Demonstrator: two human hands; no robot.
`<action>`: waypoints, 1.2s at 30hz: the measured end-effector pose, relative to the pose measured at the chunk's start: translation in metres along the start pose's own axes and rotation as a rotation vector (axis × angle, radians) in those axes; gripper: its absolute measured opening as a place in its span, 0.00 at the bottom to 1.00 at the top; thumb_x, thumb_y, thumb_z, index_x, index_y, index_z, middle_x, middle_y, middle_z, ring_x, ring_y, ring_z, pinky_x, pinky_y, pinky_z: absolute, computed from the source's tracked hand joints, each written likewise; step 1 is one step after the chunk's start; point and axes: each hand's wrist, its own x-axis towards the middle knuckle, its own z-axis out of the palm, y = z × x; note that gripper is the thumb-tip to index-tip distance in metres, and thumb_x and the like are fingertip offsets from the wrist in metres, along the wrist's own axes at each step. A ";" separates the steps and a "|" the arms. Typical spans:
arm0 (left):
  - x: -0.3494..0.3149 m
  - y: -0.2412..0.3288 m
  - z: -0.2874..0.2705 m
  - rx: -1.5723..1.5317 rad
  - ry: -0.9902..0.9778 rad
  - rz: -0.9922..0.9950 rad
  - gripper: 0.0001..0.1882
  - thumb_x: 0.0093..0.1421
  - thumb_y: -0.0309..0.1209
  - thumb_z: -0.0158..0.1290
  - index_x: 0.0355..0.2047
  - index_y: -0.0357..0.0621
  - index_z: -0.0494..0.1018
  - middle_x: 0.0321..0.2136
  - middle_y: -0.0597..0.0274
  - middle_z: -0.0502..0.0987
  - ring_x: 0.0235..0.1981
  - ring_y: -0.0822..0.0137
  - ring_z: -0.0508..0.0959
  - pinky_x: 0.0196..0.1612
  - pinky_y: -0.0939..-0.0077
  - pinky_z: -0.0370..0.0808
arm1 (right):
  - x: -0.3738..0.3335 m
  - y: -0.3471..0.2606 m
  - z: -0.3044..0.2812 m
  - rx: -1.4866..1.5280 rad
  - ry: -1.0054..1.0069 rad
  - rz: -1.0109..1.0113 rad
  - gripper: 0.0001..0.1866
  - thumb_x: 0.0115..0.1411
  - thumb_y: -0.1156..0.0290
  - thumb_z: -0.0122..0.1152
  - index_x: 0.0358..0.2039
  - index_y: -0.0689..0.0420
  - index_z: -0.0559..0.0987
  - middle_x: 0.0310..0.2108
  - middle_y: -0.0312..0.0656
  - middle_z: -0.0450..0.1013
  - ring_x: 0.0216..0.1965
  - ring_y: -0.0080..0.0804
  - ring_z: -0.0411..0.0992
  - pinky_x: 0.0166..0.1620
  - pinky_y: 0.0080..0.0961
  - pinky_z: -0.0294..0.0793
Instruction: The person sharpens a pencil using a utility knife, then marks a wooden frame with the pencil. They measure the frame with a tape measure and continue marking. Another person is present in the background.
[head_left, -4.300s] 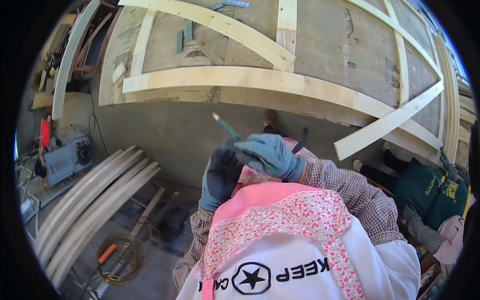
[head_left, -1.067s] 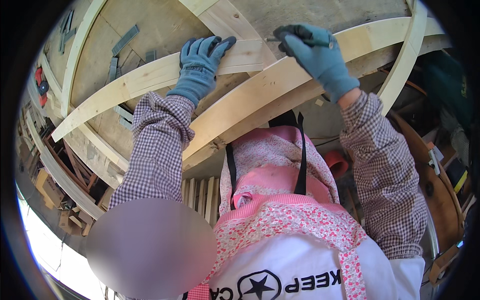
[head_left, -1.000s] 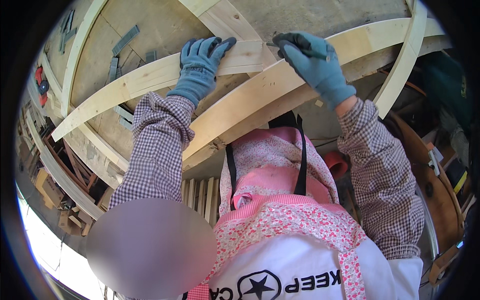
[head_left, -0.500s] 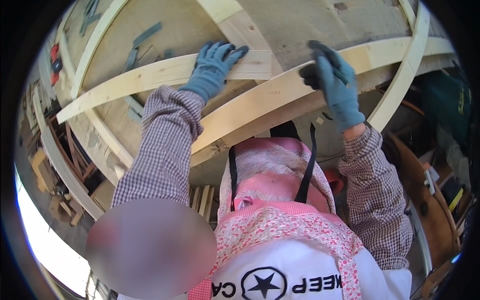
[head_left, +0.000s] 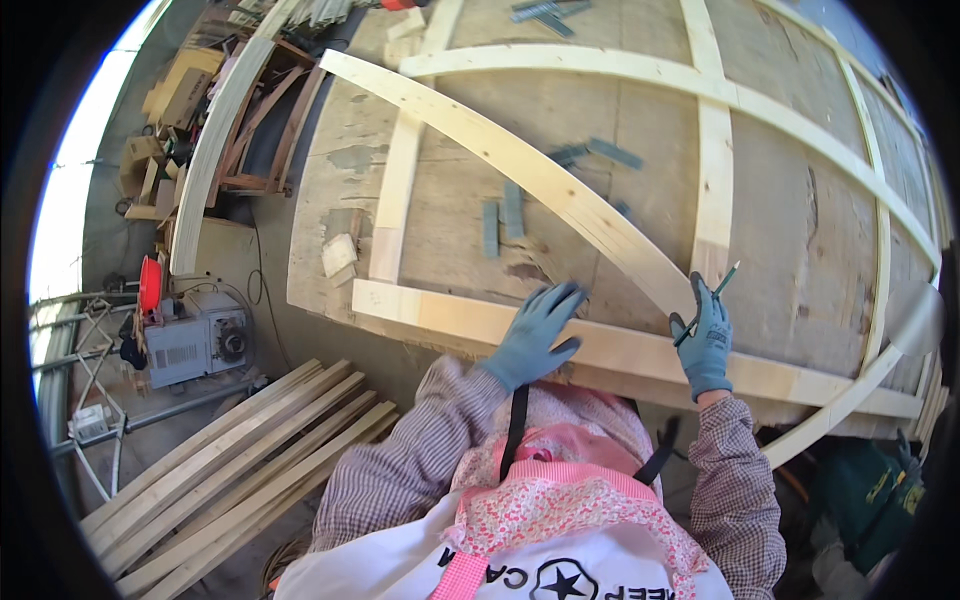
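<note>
My right hand (head_left: 706, 340) is closed around a green pencil (head_left: 727, 278), its point up and to the right. This hand is by the near end of a pale wooden slat (head_left: 540, 175) that lies slantwise over the frame. My left hand (head_left: 538, 338) has its fingers spread, palm down, over the front rail (head_left: 625, 350) of the timber frame; whether it presses on the rail I cannot tell. Both hands wear blue-grey gloves. An upright rail (head_left: 712, 170) meets the front rail close to my right hand.
The frame lies on a worn plywood bench (head_left: 790, 250) with several grey metal plates (head_left: 513, 210). A wood offcut (head_left: 340, 258) sits at its left corner. Long slats (head_left: 240, 450) are stacked at lower left, near a grey machine (head_left: 195, 340).
My view has swung left, showing more of the frame and floor. My left hand has come off the slanting slat to the front rail. The right hand keeps the pencil.
</note>
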 end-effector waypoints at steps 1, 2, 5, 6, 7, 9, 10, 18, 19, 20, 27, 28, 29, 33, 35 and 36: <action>-0.025 -0.016 -0.013 -0.048 0.029 -0.095 0.35 0.53 0.32 0.57 0.59 0.39 0.58 0.57 0.48 0.61 0.58 0.49 0.61 0.60 0.60 0.58 | 0.011 -0.009 0.009 -0.030 0.003 -0.013 0.38 0.45 0.70 0.65 0.59 0.51 0.63 0.52 0.47 0.67 0.54 0.47 0.64 0.55 0.39 0.63; -0.049 -0.033 -0.024 -0.115 0.085 -0.190 0.34 0.53 0.31 0.57 0.59 0.38 0.58 0.56 0.49 0.63 0.57 0.50 0.63 0.59 0.62 0.60 | 0.022 -0.016 0.019 -0.055 0.006 -0.022 0.39 0.45 0.69 0.66 0.59 0.50 0.63 0.53 0.47 0.67 0.54 0.47 0.63 0.55 0.40 0.62; -0.124 -0.084 -0.035 -0.637 0.330 -0.507 0.30 0.55 0.24 0.55 0.58 0.37 0.59 0.54 0.53 0.67 0.54 0.60 0.68 0.56 0.70 0.65 | 0.056 -0.039 0.044 -0.141 -0.004 -0.041 0.44 0.41 0.66 0.70 0.60 0.50 0.61 0.54 0.47 0.65 0.55 0.48 0.62 0.57 0.40 0.60; -0.149 -0.105 -0.037 -0.788 0.389 -0.589 0.29 0.55 0.20 0.53 0.58 0.37 0.59 0.54 0.55 0.67 0.53 0.64 0.69 0.56 0.73 0.66 | 0.065 -0.048 0.055 -0.193 -0.012 -0.037 0.45 0.41 0.65 0.70 0.61 0.50 0.60 0.55 0.47 0.65 0.55 0.48 0.62 0.57 0.41 0.60; -0.167 -0.125 -0.045 -0.942 0.442 -0.671 0.29 0.56 0.17 0.51 0.58 0.36 0.59 0.54 0.57 0.67 0.53 0.67 0.69 0.55 0.75 0.66 | 0.074 -0.054 0.065 -0.247 -0.022 -0.028 0.47 0.40 0.65 0.71 0.61 0.50 0.59 0.55 0.47 0.65 0.55 0.48 0.62 0.57 0.41 0.59; -0.188 -0.159 -0.071 -1.059 0.447 -0.752 0.28 0.56 0.15 0.48 0.58 0.36 0.59 0.54 0.57 0.67 0.53 0.68 0.69 0.56 0.77 0.66 | 0.083 -0.052 0.091 -0.336 -0.078 0.008 0.53 0.36 0.62 0.73 0.63 0.51 0.55 0.54 0.49 0.65 0.54 0.48 0.63 0.56 0.42 0.59; -0.187 -0.169 -0.092 -1.063 0.465 -0.776 0.27 0.56 0.14 0.47 0.58 0.36 0.59 0.53 0.58 0.68 0.52 0.67 0.70 0.55 0.77 0.67 | 0.084 -0.051 0.098 -0.367 -0.112 0.046 0.54 0.35 0.61 0.74 0.63 0.51 0.54 0.53 0.49 0.65 0.54 0.48 0.63 0.56 0.42 0.59; -0.127 -0.269 -0.211 -1.255 0.651 -0.752 0.19 0.63 0.30 0.46 0.53 0.36 0.65 0.47 0.55 0.71 0.47 0.60 0.73 0.53 0.69 0.70 | 0.078 -0.128 0.054 -0.414 -0.198 0.094 0.45 0.32 0.58 0.73 0.53 0.55 0.65 0.44 0.51 0.68 0.45 0.51 0.67 0.47 0.41 0.67; -0.105 -0.285 -0.214 -1.271 0.592 -0.729 0.19 0.63 0.34 0.47 0.52 0.38 0.66 0.47 0.56 0.71 0.46 0.61 0.74 0.52 0.68 0.70 | 0.063 -0.142 0.039 -0.254 -0.146 -0.012 0.41 0.33 0.58 0.73 0.50 0.56 0.68 0.39 0.53 0.69 0.40 0.53 0.68 0.44 0.43 0.69; -0.085 -0.297 -0.220 -1.423 0.537 -0.724 0.20 0.65 0.37 0.44 0.54 0.41 0.64 0.49 0.56 0.70 0.50 0.59 0.72 0.55 0.65 0.68 | 0.050 -0.159 0.028 -0.149 -0.086 -0.122 0.39 0.33 0.59 0.73 0.48 0.58 0.69 0.36 0.55 0.69 0.37 0.55 0.69 0.41 0.44 0.70; 0.079 -0.379 -0.237 -1.805 0.418 -0.866 0.36 0.54 0.62 0.46 0.51 0.46 0.65 0.50 0.57 0.69 0.51 0.55 0.69 0.52 0.55 0.68 | -0.047 -0.232 0.001 -0.222 -0.283 0.128 0.43 0.38 0.49 0.68 0.53 0.58 0.67 0.36 0.48 0.68 0.38 0.44 0.68 0.43 0.38 0.66; 0.101 -0.377 -0.238 -1.861 0.349 -0.791 0.37 0.53 0.64 0.45 0.51 0.47 0.65 0.50 0.57 0.69 0.51 0.54 0.69 0.52 0.53 0.67 | -0.053 -0.230 0.001 -0.225 -0.263 0.143 0.43 0.38 0.49 0.68 0.53 0.58 0.67 0.36 0.48 0.68 0.38 0.45 0.68 0.44 0.38 0.65; 0.114 -0.360 -0.246 -1.771 0.276 -0.695 0.37 0.54 0.65 0.43 0.51 0.48 0.65 0.52 0.58 0.68 0.52 0.53 0.68 0.54 0.51 0.65 | -0.062 -0.224 0.001 -0.201 -0.265 0.155 0.42 0.37 0.50 0.68 0.53 0.58 0.67 0.36 0.48 0.68 0.38 0.45 0.68 0.44 0.38 0.65; 0.100 -0.406 -0.190 -1.702 0.301 -0.858 0.35 0.56 0.62 0.44 0.52 0.48 0.65 0.50 0.59 0.70 0.52 0.57 0.69 0.55 0.54 0.66 | -0.069 -0.155 -0.005 -0.372 -0.267 0.172 0.47 0.33 0.53 0.70 0.55 0.57 0.65 0.41 0.47 0.68 0.43 0.46 0.66 0.48 0.42 0.61; 0.093 -0.332 -0.166 -1.806 0.243 -0.804 0.32 0.57 0.58 0.46 0.51 0.46 0.65 0.49 0.59 0.71 0.50 0.58 0.70 0.55 0.56 0.67 | -0.067 -0.129 -0.019 -0.488 -0.229 0.242 0.50 0.31 0.55 0.71 0.57 0.57 0.63 0.44 0.48 0.67 0.47 0.48 0.65 0.52 0.46 0.58; 0.087 -0.295 -0.152 -1.866 0.232 -0.785 0.31 0.57 0.57 0.47 0.50 0.46 0.66 0.48 0.58 0.72 0.50 0.59 0.71 0.54 0.57 0.68 | -0.063 -0.120 -0.027 -0.551 -0.192 0.252 0.51 0.31 0.56 0.72 0.58 0.58 0.62 0.47 0.49 0.67 0.49 0.49 0.64 0.55 0.47 0.57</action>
